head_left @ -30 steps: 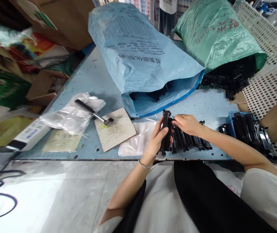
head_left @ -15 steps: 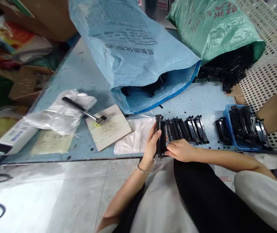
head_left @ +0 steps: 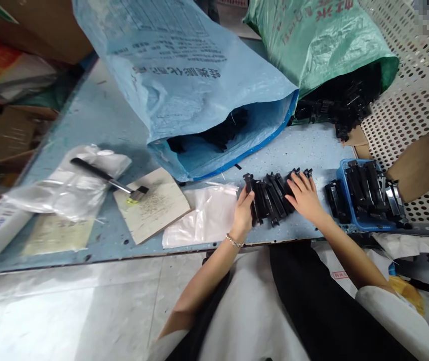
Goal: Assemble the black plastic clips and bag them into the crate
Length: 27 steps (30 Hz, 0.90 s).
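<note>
A row of long black plastic parts [head_left: 273,195] stands close together near the table's front edge. At the row's left end, my left hand [head_left: 243,213] is closed round one black plastic part [head_left: 249,180], which rests against its neighbours. My right hand [head_left: 306,199] lies over the right end of the row, fingers spread on top of the parts and partly hiding them. What is under its palm does not show. Just left of my left hand lies a flat clear plastic bag [head_left: 201,215].
A blue basket [head_left: 352,213] of black parts stands right, with more parts [head_left: 336,200] beside it. Behind are a blue sack [head_left: 184,95] and a green sack [head_left: 323,45], both holding black parts. Left lie a board [head_left: 161,205], a black-handled brush [head_left: 114,181] and crumpled plastic [head_left: 75,188].
My left hand has lowered the black part from the table edge to the row's left end. My right hand has moved right and opened over the row. The view has shifted slightly.
</note>
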Each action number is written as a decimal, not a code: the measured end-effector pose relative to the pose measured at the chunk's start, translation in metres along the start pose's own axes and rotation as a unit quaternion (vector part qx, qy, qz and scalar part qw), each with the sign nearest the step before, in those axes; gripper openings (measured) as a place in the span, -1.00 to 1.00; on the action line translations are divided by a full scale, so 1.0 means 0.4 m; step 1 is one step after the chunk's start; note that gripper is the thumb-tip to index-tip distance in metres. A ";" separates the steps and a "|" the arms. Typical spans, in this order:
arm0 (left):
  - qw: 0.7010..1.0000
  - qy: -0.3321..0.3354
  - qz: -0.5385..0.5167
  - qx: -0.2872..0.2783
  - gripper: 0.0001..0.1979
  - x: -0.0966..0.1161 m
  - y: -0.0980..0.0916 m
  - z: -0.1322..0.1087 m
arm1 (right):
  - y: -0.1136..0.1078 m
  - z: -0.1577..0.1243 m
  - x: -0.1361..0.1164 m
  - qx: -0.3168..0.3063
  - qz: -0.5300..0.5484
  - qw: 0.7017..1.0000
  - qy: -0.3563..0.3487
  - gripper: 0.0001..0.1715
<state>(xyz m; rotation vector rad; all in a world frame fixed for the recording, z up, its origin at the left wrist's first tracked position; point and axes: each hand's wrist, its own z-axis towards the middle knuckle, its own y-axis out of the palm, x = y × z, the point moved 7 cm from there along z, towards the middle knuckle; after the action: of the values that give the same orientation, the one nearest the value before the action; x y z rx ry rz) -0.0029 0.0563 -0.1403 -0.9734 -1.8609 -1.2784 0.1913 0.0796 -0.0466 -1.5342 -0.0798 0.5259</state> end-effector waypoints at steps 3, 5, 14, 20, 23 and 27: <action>0.996 -0.010 -0.087 0.011 -0.46 0.031 0.021 -0.036 | -0.009 -0.017 -0.088 -0.010 0.196 0.980 0.023 -0.35; 0.997 0.026 -0.070 0.017 -0.45 0.067 0.020 -0.069 | 0.031 -0.036 -0.161 -0.086 0.324 0.942 0.029 -0.19; 0.778 0.205 0.587 0.089 -0.81 0.200 -0.160 -0.083 | 0.133 -0.020 -0.168 -0.138 0.665 0.710 0.184 -0.48; 0.855 0.150 0.496 0.005 -0.82 0.205 -0.238 -0.041 | 0.149 0.018 -0.216 -0.141 0.741 0.630 0.186 -0.59; 0.908 0.095 0.405 0.048 -0.84 0.208 -0.272 -0.050 | 0.159 0.031 -0.248 -0.162 0.776 0.578 0.193 -0.62; 0.932 0.079 0.343 0.087 -0.87 0.211 -0.274 -0.080 | 0.195 0.053 -0.316 -0.231 0.802 0.516 0.193 -0.50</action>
<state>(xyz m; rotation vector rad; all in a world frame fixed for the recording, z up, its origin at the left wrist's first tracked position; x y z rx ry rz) -0.1356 0.0166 -0.1087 -1.2323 -1.2973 -0.7265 0.0497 0.0483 -0.0857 -1.8246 1.8963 1.6576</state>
